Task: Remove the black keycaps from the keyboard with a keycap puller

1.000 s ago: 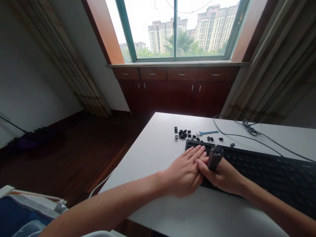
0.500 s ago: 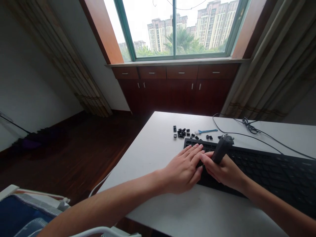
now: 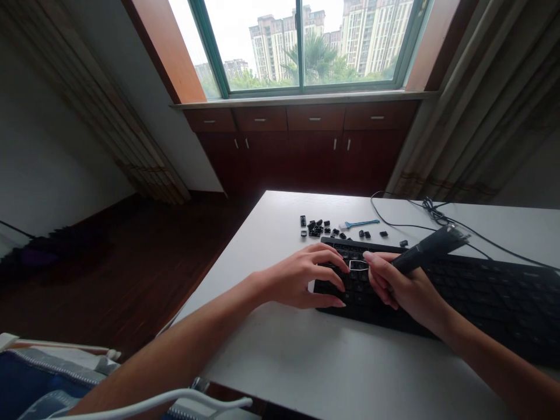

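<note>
A black keyboard (image 3: 472, 291) lies on the white table (image 3: 280, 344), part of its left end stripped of keycaps. My left hand (image 3: 310, 274) rests over that left end, fingers bent and spread apart, holding nothing that I can see. In my right hand (image 3: 398, 286) is a keycap puller (image 3: 429, 251) with a dark handle, gripped like a pen. Its wire loop (image 3: 359, 265) points left over the keys, close to my left fingertips. Whether the wire touches a key I cannot tell. Several loose black keycaps (image 3: 315, 229) lie behind the keyboard's left end.
A blue brush (image 3: 361, 223) with pale bristles lies behind the keyboard. A black cable (image 3: 433, 211) is bundled and looped at the table's back right. At the lower left stands a chair with a white frame (image 3: 166, 399). Wooden cabinets (image 3: 306, 151) run below the window.
My left hand has drawn back left and its fingers have spread. My right hand has turned the puller, so the handle leans further right and the wire loop shows. The view has shifted slightly.
</note>
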Demonstrator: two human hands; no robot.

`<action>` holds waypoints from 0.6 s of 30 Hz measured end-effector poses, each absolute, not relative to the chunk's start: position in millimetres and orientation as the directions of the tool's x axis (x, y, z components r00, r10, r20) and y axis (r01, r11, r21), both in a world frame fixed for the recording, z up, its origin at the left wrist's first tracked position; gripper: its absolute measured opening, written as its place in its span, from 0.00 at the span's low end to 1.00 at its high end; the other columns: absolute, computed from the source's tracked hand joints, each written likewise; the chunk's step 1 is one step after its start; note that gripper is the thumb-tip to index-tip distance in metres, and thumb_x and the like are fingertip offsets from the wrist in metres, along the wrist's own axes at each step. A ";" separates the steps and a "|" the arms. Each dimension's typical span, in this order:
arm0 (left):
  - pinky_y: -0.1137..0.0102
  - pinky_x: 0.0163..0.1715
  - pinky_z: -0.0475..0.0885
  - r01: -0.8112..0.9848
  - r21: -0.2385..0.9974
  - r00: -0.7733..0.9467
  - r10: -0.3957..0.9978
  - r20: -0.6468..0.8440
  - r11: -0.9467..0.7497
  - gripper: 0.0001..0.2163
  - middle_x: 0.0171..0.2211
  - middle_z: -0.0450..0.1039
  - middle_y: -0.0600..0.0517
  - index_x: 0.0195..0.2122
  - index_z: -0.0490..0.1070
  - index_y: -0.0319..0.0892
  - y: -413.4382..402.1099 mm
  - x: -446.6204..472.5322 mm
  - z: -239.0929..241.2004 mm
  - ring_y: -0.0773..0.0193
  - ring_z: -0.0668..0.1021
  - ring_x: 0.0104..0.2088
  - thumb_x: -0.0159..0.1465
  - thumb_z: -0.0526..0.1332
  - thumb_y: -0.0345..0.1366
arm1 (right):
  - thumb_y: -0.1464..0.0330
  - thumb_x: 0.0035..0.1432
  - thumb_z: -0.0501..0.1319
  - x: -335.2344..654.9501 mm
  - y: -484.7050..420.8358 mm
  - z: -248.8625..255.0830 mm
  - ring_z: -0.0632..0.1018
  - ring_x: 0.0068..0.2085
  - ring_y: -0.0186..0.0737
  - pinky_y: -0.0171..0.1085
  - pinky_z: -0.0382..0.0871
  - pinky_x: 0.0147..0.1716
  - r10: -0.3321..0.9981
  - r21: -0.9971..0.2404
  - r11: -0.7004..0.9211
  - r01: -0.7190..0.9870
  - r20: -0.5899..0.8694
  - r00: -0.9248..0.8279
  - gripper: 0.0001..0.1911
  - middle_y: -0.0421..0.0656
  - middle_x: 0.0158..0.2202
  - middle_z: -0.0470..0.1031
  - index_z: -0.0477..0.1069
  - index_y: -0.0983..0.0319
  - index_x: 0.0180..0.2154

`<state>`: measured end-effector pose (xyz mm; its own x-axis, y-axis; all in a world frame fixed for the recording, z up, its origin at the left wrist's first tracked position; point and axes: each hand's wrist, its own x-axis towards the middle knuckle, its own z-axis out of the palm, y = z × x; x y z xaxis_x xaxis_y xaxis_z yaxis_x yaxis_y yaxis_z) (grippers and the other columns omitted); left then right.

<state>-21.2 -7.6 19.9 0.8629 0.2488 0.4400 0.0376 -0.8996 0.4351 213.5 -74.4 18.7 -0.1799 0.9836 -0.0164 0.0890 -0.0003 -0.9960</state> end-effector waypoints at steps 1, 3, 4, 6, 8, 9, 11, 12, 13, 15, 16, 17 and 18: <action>0.58 0.58 0.71 0.024 0.449 0.857 0.249 0.451 -0.893 0.07 0.49 0.77 0.47 0.41 0.79 0.45 -7.5 -20.5 19.6 0.56 0.76 0.53 0.63 0.69 0.39 | 0.52 0.67 0.58 213.3 -74.2 18.6 0.63 0.15 0.29 0.29 0.54 0.11 0.984 -0.997 0.004 0.073 -0.009 -0.177 0.29 0.37 0.14 0.63 0.60 0.61 0.18; 0.60 0.54 0.73 0.016 0.486 0.840 0.275 0.468 -0.874 0.06 0.46 0.78 0.47 0.40 0.80 0.45 -6.4 -19.1 18.2 0.58 0.78 0.48 0.63 0.70 0.38 | 0.53 0.67 0.58 212.7 -74.3 18.5 0.63 0.15 0.29 0.28 0.54 0.12 0.986 -0.999 0.010 0.048 0.002 -0.168 0.28 0.37 0.15 0.63 0.60 0.61 0.19; 0.60 0.52 0.74 0.024 0.508 0.824 0.305 0.478 -0.861 0.06 0.45 0.79 0.47 0.40 0.80 0.46 -5.4 -18.6 17.3 0.59 0.79 0.46 0.62 0.70 0.37 | 0.53 0.67 0.58 212.4 -74.5 18.4 0.63 0.15 0.28 0.28 0.54 0.12 0.986 -0.999 0.012 0.036 0.006 -0.164 0.28 0.37 0.15 0.63 0.60 0.61 0.19; 0.63 0.47 0.76 0.063 0.559 0.764 0.400 0.506 -0.827 0.06 0.41 0.79 0.47 0.41 0.81 0.45 -2.2 -18.2 15.1 0.60 0.79 0.43 0.63 0.69 0.37 | 0.53 0.67 0.58 211.9 -74.8 18.2 0.63 0.15 0.29 0.28 0.54 0.12 0.987 -1.000 0.017 0.014 0.014 -0.157 0.28 0.37 0.15 0.63 0.60 0.61 0.19; 0.66 0.42 0.78 0.108 0.628 0.671 0.522 0.526 -0.771 0.07 0.40 0.78 0.47 0.43 0.80 0.44 2.7 -19.0 12.5 0.62 0.79 0.41 0.65 0.67 0.37 | 0.53 0.67 0.58 211.5 -75.1 18.1 0.64 0.16 0.29 0.29 0.54 0.12 0.988 -1.000 0.022 -0.005 0.022 -0.151 0.28 0.37 0.16 0.63 0.61 0.61 0.19; 0.67 0.40 0.79 0.127 0.665 0.619 0.583 0.527 -0.736 0.08 0.41 0.78 0.47 0.44 0.80 0.44 5.7 -20.1 10.7 0.62 0.80 0.41 0.66 0.66 0.37 | 0.53 0.67 0.58 211.4 -75.1 18.1 0.64 0.16 0.29 0.29 0.55 0.12 0.989 -1.000 0.024 -0.012 0.026 -0.148 0.27 0.37 0.16 0.63 0.61 0.61 0.19; 0.69 0.40 0.80 0.166 0.727 0.519 0.686 0.511 -0.667 0.09 0.42 0.78 0.47 0.47 0.78 0.43 12.6 -23.2 6.2 0.63 0.81 0.42 0.68 0.63 0.38 | 0.53 0.66 0.59 211.3 -75.0 18.0 0.64 0.16 0.29 0.29 0.55 0.12 0.990 -0.999 0.025 -0.027 0.028 -0.140 0.27 0.37 0.16 0.63 0.61 0.61 0.19; 0.68 0.41 0.81 0.194 0.742 0.468 0.725 0.505 -0.642 0.10 0.43 0.78 0.47 0.48 0.78 0.43 16.2 -25.1 3.4 0.63 0.81 0.42 0.68 0.63 0.38 | 0.53 0.66 0.60 211.2 -74.7 17.9 0.64 0.16 0.29 0.29 0.55 0.12 0.990 -0.999 0.021 -0.039 0.026 -0.135 0.27 0.37 0.16 0.63 0.61 0.61 0.19; 0.67 0.42 0.81 0.223 0.747 0.423 0.753 0.504 -0.626 0.11 0.43 0.78 0.47 0.49 0.76 0.42 19.8 -26.9 0.4 0.63 0.82 0.42 0.68 0.64 0.39 | 0.53 0.65 0.60 211.2 -74.3 17.8 0.64 0.16 0.30 0.29 0.54 0.12 0.991 -0.998 0.015 -0.053 0.022 -0.131 0.27 0.37 0.16 0.63 0.61 0.61 0.19; 0.66 0.46 0.82 0.291 0.716 0.352 0.767 0.537 -0.635 0.13 0.45 0.78 0.46 0.50 0.74 0.41 27.2 -29.8 -5.7 0.63 0.82 0.42 0.67 0.65 0.39 | 0.53 0.64 0.61 211.4 -73.0 17.5 0.64 0.17 0.30 0.29 0.54 0.12 0.992 -0.997 0.001 -0.083 0.011 -0.124 0.27 0.37 0.16 0.63 0.60 0.61 0.19; 0.65 0.46 0.81 0.328 0.676 0.340 0.750 0.567 -0.660 0.12 0.45 0.78 0.46 0.50 0.73 0.40 31.0 -30.5 -8.5 0.63 0.82 0.42 0.67 0.65 0.38 | 0.53 0.64 0.61 211.5 -72.3 17.3 0.64 0.17 0.30 0.29 0.53 0.12 0.993 -0.995 -0.006 -0.096 0.006 -0.121 0.27 0.37 0.16 0.63 0.60 0.61 0.19; 0.65 0.46 0.81 0.362 0.627 0.341 0.724 0.599 -0.690 0.11 0.45 0.78 0.46 0.49 0.73 0.40 35.1 -30.6 -10.8 0.62 0.82 0.43 0.67 0.65 0.37 | 0.53 0.64 0.61 211.8 -71.6 17.0 0.64 0.16 0.30 0.29 0.53 0.12 0.993 -0.994 -0.009 -0.106 0.004 -0.119 0.27 0.37 0.16 0.62 0.60 0.61 0.19; 0.65 0.47 0.81 0.381 0.591 0.348 0.703 0.621 -0.711 0.10 0.45 0.78 0.46 0.48 0.74 0.40 39.3 -29.9 -12.6 0.62 0.82 0.43 0.67 0.64 0.37 | 0.53 0.64 0.61 212.1 -71.1 16.7 0.64 0.16 0.30 0.29 0.53 0.12 0.993 -0.994 -0.007 -0.113 0.006 -0.117 0.27 0.37 0.16 0.62 0.60 0.61 0.19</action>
